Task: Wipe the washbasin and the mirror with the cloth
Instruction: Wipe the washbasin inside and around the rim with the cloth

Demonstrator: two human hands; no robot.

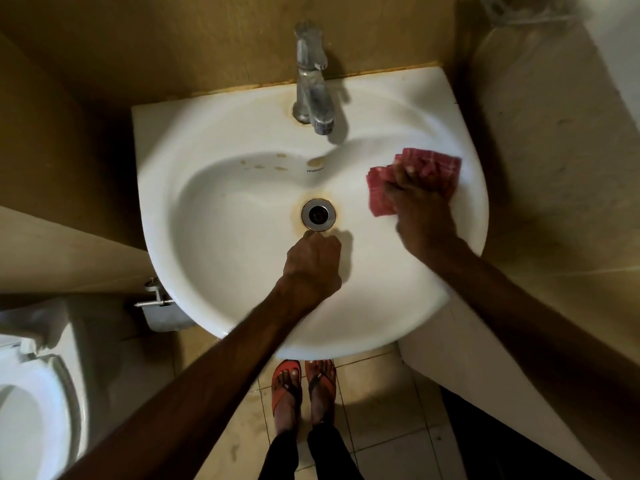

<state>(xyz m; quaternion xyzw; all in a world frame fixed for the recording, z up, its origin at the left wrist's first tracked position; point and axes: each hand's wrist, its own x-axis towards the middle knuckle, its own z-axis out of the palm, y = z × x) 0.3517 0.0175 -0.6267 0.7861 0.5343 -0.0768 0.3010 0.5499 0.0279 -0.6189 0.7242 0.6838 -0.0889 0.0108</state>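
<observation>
A white washbasin [221,258] fills the middle of the head view, with brown stains around its drain [318,215] and below the tap. My right hand [420,209] presses a red checked cloth [433,168] flat against the bowl's right inner slope. My left hand [313,265] is a closed fist inside the bowl, just in front of the drain, with nothing in it. The mirror is out of view.
A metal tap [311,95] stands at the back rim against a yellowish wall. A white toilet [31,403] sits at the lower left, with a metal valve [156,296] under the basin's left edge. My feet in red sandals [304,389] stand on the tiled floor.
</observation>
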